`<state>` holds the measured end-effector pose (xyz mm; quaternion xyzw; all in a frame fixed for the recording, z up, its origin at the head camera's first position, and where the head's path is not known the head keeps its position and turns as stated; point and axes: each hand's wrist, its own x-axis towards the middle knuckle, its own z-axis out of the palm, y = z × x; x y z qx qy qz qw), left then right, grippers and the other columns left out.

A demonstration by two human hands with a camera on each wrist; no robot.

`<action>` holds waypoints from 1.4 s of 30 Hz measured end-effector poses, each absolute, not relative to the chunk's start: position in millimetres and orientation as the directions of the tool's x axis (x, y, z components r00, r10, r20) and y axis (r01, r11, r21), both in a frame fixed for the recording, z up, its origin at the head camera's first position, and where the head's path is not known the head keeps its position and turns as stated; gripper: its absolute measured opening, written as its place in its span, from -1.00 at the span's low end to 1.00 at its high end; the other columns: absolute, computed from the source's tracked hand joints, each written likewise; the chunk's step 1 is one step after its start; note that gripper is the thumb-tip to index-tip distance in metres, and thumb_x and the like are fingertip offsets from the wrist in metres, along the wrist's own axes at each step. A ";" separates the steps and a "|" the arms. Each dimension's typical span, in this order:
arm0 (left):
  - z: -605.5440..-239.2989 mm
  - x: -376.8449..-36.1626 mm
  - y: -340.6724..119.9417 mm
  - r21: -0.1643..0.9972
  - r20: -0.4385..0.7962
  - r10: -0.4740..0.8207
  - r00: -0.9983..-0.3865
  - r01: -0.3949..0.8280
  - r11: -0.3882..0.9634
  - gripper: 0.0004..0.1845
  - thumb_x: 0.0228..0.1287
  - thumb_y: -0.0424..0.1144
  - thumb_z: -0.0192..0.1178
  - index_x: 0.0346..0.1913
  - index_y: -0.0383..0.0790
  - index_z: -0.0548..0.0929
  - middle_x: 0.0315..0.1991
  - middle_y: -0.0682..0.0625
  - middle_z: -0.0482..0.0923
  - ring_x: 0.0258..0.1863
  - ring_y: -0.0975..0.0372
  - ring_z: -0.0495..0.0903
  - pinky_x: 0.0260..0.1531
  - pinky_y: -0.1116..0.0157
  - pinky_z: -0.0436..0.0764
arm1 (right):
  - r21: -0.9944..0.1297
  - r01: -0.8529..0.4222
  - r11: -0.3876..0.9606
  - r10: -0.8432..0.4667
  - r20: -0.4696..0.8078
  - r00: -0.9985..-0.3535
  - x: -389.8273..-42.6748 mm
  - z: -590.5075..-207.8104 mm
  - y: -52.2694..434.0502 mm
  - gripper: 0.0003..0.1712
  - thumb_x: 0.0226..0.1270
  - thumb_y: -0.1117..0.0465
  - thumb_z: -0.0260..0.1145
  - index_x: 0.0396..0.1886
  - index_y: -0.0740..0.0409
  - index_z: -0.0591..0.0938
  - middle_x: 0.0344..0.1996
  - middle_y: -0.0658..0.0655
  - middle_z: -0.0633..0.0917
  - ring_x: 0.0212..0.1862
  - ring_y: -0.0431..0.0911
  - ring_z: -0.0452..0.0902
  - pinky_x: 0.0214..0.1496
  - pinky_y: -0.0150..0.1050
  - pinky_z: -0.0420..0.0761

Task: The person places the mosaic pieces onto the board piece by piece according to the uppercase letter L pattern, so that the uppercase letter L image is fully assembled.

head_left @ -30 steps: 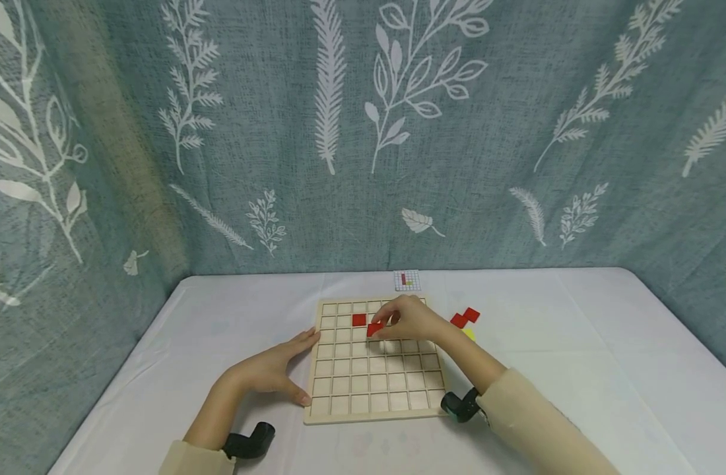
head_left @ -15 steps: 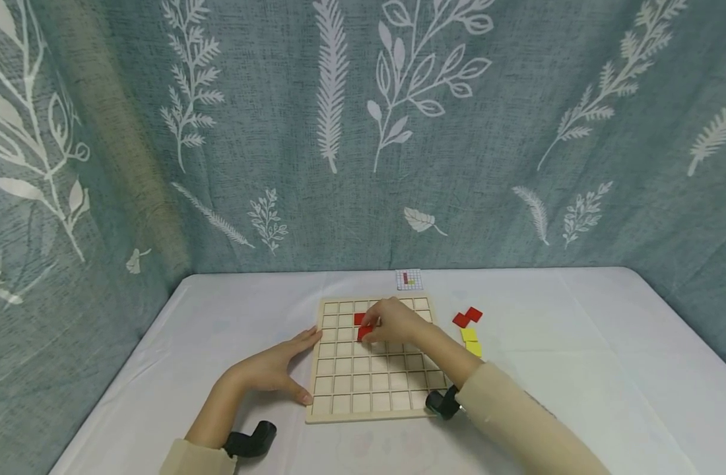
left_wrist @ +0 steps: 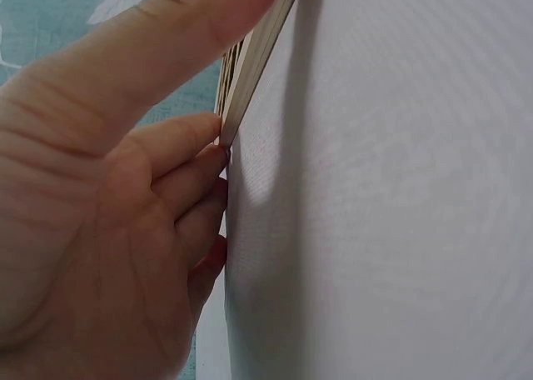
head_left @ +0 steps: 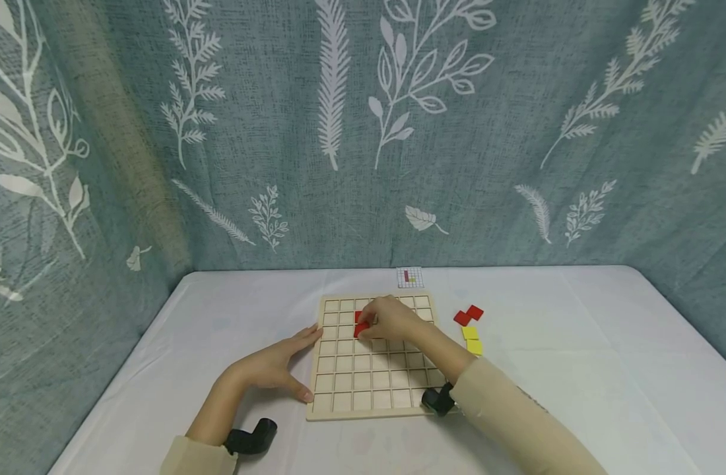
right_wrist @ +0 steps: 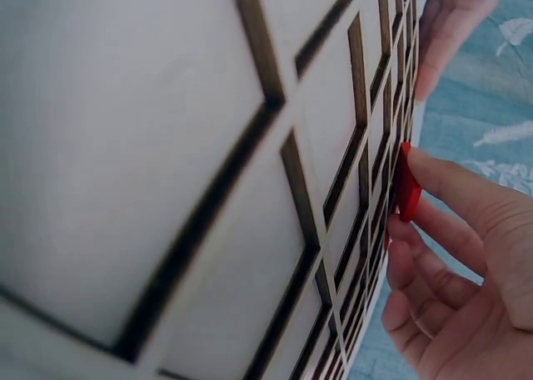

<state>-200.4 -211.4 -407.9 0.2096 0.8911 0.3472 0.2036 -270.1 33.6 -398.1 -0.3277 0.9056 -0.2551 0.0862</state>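
Observation:
A square wooden grid board [head_left: 363, 417] lies on the table. My left hand [head_left: 274, 366] rests at its left edge, fingers spread, with thumb and fingertips against the rim; the left wrist view has the fingers [left_wrist: 187, 180] straight along the board's side. Over the upper part of the grid, my right hand [head_left: 393, 321] pinches a red square tile [right_wrist: 409, 184] between thumb and fingers. That tile sits right at a cell directly in front of another red tile [head_left: 358, 316], which the fingers partly cover.
To the board's right lie two loose red tiles [head_left: 462, 318] and two yellow tiles [head_left: 473, 346]. A small card with a printed grid pattern [head_left: 410, 278] is behind the board. A patterned green-blue curtain [head_left: 339, 218] hangs past the white table's [head_left: 547, 396] far edge.
My right hand has carried the red tile leftward and down to the cell in front of the other red tile. The yellow tiles came into view. My left hand stays at the board's edge.

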 end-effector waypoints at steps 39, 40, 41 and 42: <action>-412.9 -203.3 -214.2 0.703 -0.199 0.530 -0.824 0.257 0.663 0.21 -0.34 -0.07 0.53 0.42 -0.32 0.04 0.45 -0.25 -0.17 0.41 -0.17 -0.20 0.29 -0.18 -0.09 | -0.395 -0.544 0.740 -0.589 0.010 -0.808 -262.8 -394.0 30.8 -0.72 0.04 0.13 0.43 -0.20 0.04 0.71 -0.22 0.01 0.70 -0.16 -0.10 0.59 -0.22 -0.18 0.57; -413.1 -203.4 -214.3 0.704 -0.201 0.530 -0.824 0.255 0.663 0.21 -0.34 -0.07 0.53 0.42 -0.31 0.04 0.45 -0.25 -0.17 0.41 -0.17 -0.20 0.29 -0.18 -0.09 | -0.404 -0.544 0.735 -0.590 0.012 -0.807 -262.6 -393.5 31.6 -0.73 0.05 0.12 0.42 -0.20 0.04 0.71 -0.22 0.02 0.70 -0.17 -0.10 0.59 -0.23 -0.18 0.57; -413.2 -203.4 -214.4 0.706 -0.202 0.530 -0.823 0.253 0.662 0.21 -0.34 -0.07 0.53 0.42 -0.31 0.04 0.45 -0.25 -0.17 0.41 -0.17 -0.20 0.29 -0.18 -0.10 | -0.417 -0.542 0.730 -0.591 0.014 -0.807 -262.6 -393.1 32.6 -0.73 0.07 0.11 0.41 -0.20 0.04 0.71 -0.23 0.02 0.70 -0.18 -0.10 0.59 -0.24 -0.19 0.56; -413.3 -203.3 -214.5 0.707 -0.204 0.529 -0.823 0.250 0.661 0.21 -0.34 -0.07 0.53 0.42 -0.31 0.04 0.45 -0.25 -0.17 0.41 -0.17 -0.20 0.29 -0.18 -0.10 | -0.430 -0.545 0.720 -0.596 0.017 -0.802 -262.7 -392.8 33.8 -0.74 0.08 0.10 0.40 -0.21 0.05 0.71 -0.25 0.01 0.70 -0.21 -0.11 0.59 -0.26 -0.21 0.56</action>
